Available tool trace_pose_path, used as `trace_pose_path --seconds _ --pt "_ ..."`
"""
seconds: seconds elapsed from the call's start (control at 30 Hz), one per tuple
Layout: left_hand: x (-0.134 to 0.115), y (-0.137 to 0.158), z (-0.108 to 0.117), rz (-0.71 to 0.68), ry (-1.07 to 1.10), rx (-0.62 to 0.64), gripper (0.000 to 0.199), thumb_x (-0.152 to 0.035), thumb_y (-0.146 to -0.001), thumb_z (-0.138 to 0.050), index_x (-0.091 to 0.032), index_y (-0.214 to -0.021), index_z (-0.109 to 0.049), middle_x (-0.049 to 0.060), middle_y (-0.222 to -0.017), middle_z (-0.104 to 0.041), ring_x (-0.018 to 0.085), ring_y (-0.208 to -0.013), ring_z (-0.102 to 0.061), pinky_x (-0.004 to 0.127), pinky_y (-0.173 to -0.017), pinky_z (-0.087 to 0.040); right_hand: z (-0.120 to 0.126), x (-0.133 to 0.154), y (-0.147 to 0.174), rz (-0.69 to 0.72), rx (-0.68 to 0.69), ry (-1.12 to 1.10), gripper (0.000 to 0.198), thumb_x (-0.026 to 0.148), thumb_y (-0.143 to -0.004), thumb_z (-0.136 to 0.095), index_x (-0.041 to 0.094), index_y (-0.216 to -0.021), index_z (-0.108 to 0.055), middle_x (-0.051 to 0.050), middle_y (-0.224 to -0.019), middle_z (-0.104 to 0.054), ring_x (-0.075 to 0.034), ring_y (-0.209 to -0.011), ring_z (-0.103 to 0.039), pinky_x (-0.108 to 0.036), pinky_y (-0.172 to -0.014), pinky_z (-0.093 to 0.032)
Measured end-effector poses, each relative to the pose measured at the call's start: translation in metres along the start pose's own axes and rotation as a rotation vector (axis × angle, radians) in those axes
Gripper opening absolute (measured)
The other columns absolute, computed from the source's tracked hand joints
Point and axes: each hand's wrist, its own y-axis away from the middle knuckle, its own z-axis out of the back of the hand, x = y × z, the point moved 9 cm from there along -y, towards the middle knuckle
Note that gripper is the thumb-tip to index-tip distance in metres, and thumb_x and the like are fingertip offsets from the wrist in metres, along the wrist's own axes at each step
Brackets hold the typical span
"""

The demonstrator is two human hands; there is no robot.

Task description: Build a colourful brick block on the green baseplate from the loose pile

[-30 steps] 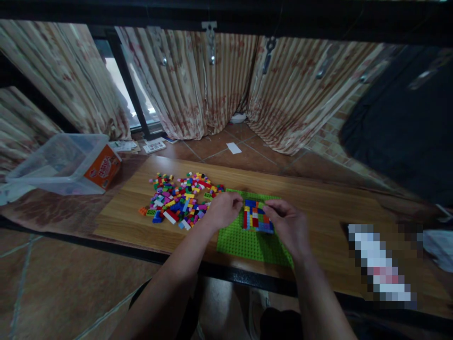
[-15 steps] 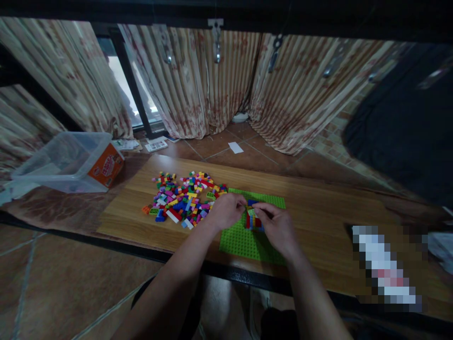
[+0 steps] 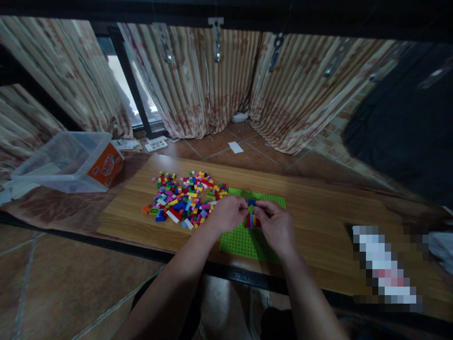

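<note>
A green studded baseplate (image 3: 240, 243) lies on the wooden table, with a small build of toy bricks (image 3: 252, 221) in red, blue and yellow near its middle. A dark blue brick (image 3: 252, 202) shows at the far side of the build. Between my fingertips, above the build, is a small lime-green brick (image 3: 251, 208). My left hand (image 3: 230, 212) closes on it from the left with bent fingers. From the other side my right hand (image 3: 276, 221) pinches it between thumb and forefinger. Both hands partly cover the build.
Loose colourful bricks (image 3: 184, 198) are heaped left of the baseplate. Farther left stands a clear plastic bin (image 3: 67, 182) with an orange label. A blurred-out object (image 3: 384, 267) lies at the right of the table (image 3: 318, 222). Curtains (image 3: 198, 94) hang behind.
My fingertips have come closer together around the lime-green brick, which now shows more plainly over the build. The left hand shifted slightly right; the loose bricks stayed put.
</note>
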Motion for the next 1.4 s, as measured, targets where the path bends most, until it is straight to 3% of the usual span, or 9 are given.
trace_pose_path --seconds 0.37,0.73,1.0,1.4 --pt "-0.002 0.001 0.000 0.002 -0.090 -0.003 0.022 -0.019 -0.081 -0.053 -0.017 -0.081 -0.074 0.003 -0.074 -0.070 0.015 -0.067 -0.061 0.025 -0.064 -0.043 -0.001 0.005 0.001 0.008 -0.004 0.027 0.019 0.031 -0.078 -0.060 0.019 -0.090 -0.071 -0.008 -0.093 -0.071 -0.021 -0.083 -0.068 -0.038 -0.080 -0.053" --pt "0.000 -0.001 0.003 -0.043 -0.037 0.023 0.027 -0.009 -0.081 -0.046 -0.015 -0.081 -0.073 0.003 -0.075 -0.070 0.014 -0.069 -0.061 0.022 -0.065 -0.043 0.009 0.010 0.000 0.019 -0.057 0.068 0.021 0.033 -0.080 -0.058 0.020 -0.087 -0.072 -0.007 -0.090 -0.072 -0.020 -0.079 -0.067 -0.036 -0.075 -0.052" --pt "-0.002 -0.004 0.004 0.016 -0.027 -0.016 0.029 -0.019 -0.089 -0.045 -0.015 -0.078 -0.073 0.002 -0.068 -0.067 0.013 -0.060 -0.055 0.023 -0.062 -0.041 0.001 0.020 0.003 0.085 0.019 0.184 0.024 0.034 -0.083 -0.054 0.021 -0.086 -0.074 -0.007 -0.089 -0.072 -0.021 -0.079 -0.066 -0.036 -0.076 -0.050" --pt "-0.001 -0.006 0.001 0.032 0.008 -0.012 0.030 -0.021 -0.086 -0.048 -0.013 -0.073 -0.073 0.002 -0.062 -0.063 0.012 -0.057 -0.052 0.023 -0.059 -0.040 -0.003 0.018 0.001 0.091 0.034 0.229 0.027 0.033 -0.084 -0.052 0.020 -0.085 -0.076 -0.009 -0.089 -0.073 -0.023 -0.079 -0.067 -0.038 -0.078 -0.050"
